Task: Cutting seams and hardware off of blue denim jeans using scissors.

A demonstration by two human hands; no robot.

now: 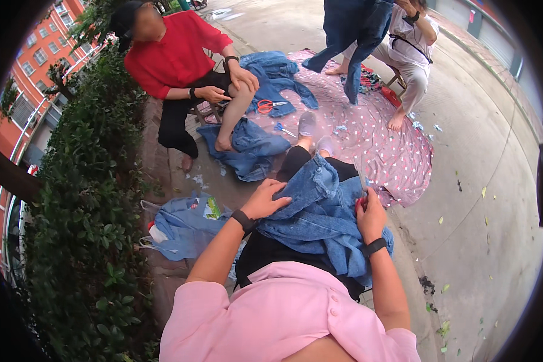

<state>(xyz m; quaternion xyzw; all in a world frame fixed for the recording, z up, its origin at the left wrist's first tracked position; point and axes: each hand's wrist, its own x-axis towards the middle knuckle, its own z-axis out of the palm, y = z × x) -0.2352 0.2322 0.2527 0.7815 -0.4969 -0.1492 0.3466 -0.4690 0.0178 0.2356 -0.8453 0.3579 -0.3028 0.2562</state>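
Note:
Blue denim jeans [317, 211] lie bunched across my lap, with a frayed, pale edge on the raised part. My left hand [265, 199] grips the denim at its left side, thumb on top and fingertips partly hidden by cloth. In my right hand [371, 218] is a pair of scissors [361, 204] with red handles. Their blades point away from me beside the right edge of the jeans; whether they touch cloth I cannot tell.
A pink patterned sheet [398, 163] covers the ground ahead, with red-handled scissors [271, 106], blue-handled scissors [283, 129] and denim [247, 148]. A person in red [181, 51] sits far left; another person [411, 54] holds up jeans [356, 30]. A light-blue bag [184, 226] lies left, beside a hedge [84, 211].

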